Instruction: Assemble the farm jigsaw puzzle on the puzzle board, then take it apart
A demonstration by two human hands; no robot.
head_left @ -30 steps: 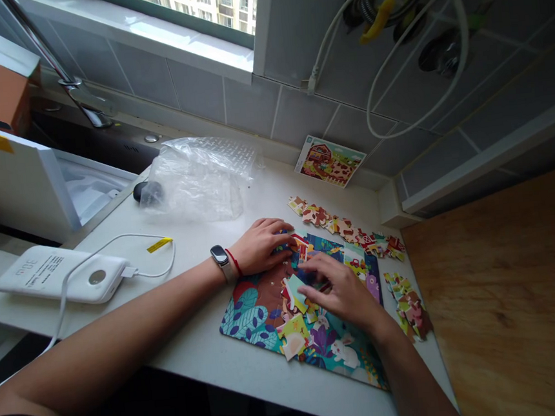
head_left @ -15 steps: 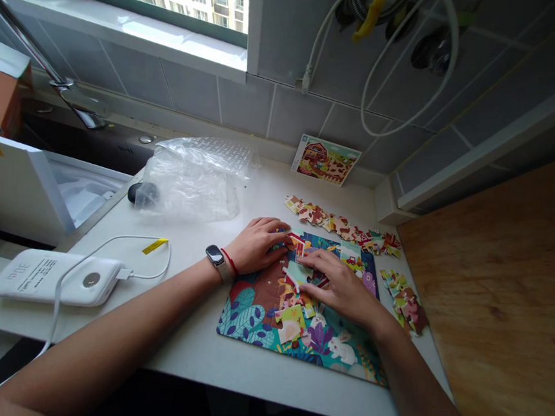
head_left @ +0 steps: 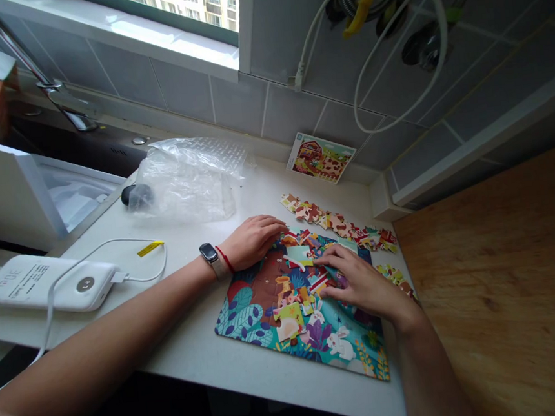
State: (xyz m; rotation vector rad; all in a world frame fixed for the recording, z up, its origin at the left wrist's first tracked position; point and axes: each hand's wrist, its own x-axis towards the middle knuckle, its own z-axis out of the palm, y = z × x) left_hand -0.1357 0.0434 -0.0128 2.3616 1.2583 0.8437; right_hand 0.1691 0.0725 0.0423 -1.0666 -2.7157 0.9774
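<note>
My left hand [head_left: 252,241] lies flat on the upper left edge of a jigsaw puzzle board [head_left: 241,321], holding nothing. My right hand [head_left: 362,285] rests over the board's right half, its spread fingers on colourful puzzle pieces [head_left: 307,289]. A pale green piece [head_left: 299,255] sits just left of its fingertips. Above the board runs a row of loose farm-picture pieces [head_left: 337,225]. A small pile of pieces [head_left: 395,278] at the right is partly hidden by my right hand. A farm picture card [head_left: 320,157] leans against the wall.
A clear plastic bag [head_left: 185,180] lies on the white counter [head_left: 187,345], with a white power bank [head_left: 46,284] and its cable at the left. An open white box [head_left: 8,192] stands at far left. A wooden board [head_left: 497,279] lies beyond the counter's right edge.
My right hand has slid right across the board, off the pale green piece and partly over the right-hand pile. The view has shifted slightly, so everything sits a little further left.
</note>
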